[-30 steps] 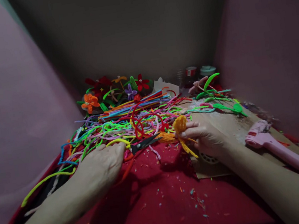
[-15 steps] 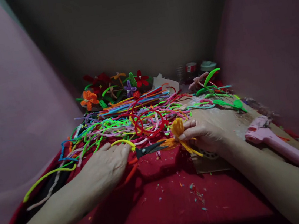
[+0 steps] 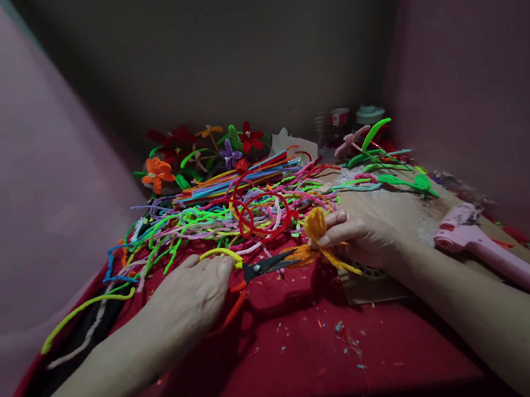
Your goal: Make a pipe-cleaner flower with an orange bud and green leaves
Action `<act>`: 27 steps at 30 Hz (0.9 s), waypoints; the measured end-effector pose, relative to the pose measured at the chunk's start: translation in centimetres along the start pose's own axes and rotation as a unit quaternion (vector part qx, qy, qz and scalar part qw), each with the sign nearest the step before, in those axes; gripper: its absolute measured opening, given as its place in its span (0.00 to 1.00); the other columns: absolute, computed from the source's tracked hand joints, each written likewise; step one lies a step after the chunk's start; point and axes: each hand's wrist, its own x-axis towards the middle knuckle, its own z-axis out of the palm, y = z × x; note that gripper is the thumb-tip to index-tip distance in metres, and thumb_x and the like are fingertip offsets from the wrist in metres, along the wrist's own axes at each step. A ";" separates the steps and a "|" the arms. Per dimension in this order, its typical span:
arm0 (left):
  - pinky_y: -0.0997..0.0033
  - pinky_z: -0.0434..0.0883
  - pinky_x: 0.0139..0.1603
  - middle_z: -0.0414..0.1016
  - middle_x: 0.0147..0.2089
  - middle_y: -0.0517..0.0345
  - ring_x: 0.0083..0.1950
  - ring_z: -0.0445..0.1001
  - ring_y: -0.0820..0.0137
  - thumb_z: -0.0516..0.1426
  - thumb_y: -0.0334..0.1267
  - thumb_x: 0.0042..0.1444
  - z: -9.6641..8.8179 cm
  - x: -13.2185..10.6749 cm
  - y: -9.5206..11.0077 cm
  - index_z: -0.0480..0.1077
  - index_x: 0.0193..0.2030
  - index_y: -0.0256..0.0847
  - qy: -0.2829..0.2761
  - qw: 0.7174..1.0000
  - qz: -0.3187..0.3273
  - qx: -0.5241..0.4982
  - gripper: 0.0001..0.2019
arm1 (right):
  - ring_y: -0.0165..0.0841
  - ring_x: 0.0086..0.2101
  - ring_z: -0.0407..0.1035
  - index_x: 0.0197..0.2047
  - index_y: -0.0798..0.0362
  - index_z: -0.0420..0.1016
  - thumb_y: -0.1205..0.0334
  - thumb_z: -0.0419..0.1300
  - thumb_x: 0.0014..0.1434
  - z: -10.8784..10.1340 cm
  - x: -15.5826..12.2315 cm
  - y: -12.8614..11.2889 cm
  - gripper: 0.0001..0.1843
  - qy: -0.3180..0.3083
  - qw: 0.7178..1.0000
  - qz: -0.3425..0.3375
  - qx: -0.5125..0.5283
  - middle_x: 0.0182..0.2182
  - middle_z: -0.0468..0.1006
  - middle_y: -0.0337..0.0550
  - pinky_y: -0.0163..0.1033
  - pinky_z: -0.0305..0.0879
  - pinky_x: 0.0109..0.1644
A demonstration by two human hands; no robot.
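In our left hand [image 3: 196,291] we hold black-bladed scissors [image 3: 259,268] with yellow and orange-red handles, tips at a yellow-orange looped fuzzy piece [image 3: 316,225] our right hand [image 3: 368,237] pinches. Beyond, multicoloured fuzzy stems [image 3: 199,225] heap on red cloth [image 3: 300,369].

The left hand [image 3: 199,291] hides part of the scissors [image 3: 258,268]. Right of the scissors, the right hand [image 3: 367,236] covers partly a round holed object [image 3: 371,271]. The view's edges cut 2 forearms [image 3: 107,375]. Scraps [image 3: 339,328] nearer than the scissors are too small to identify.
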 end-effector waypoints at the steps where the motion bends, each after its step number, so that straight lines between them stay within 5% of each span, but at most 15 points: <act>1: 0.62 0.63 0.43 0.71 0.35 0.51 0.36 0.68 0.65 0.42 0.25 0.54 0.0 0.0 0.0 0.66 0.35 0.38 0.005 1.000 0.003 -0.001 0.13 | 0.25 0.19 0.61 0.22 0.55 0.77 0.70 0.62 0.37 0.0 0.0 0.0 0.04 -0.001 1.000 0.002 0.000 0.18 0.72 0.38 0.32 0.55 0.23; 17: 0.65 0.65 0.38 0.70 0.30 0.50 0.35 0.70 0.63 0.43 0.23 0.52 0.1 -0.2 0.2 0.67 0.35 0.37 0.028 0.999 -0.003 -0.038 0.14 | 0.25 0.19 0.62 0.23 0.56 0.76 0.69 0.62 0.37 -0.1 0.0 0.1 0.05 -0.002 1.000 0.009 -0.004 0.19 0.72 0.38 0.32 0.55 0.23; 27: 0.65 0.65 0.34 0.71 0.29 0.49 0.34 0.72 0.61 0.42 0.23 0.53 -0.5 -0.4 0.6 0.67 0.38 0.36 -0.018 0.999 -0.015 0.033 0.15 | 0.25 0.20 0.60 0.23 0.56 0.77 0.70 0.61 0.38 -0.1 0.1 0.2 0.05 -0.002 1.000 -0.009 -0.012 0.20 0.72 0.38 0.31 0.53 0.23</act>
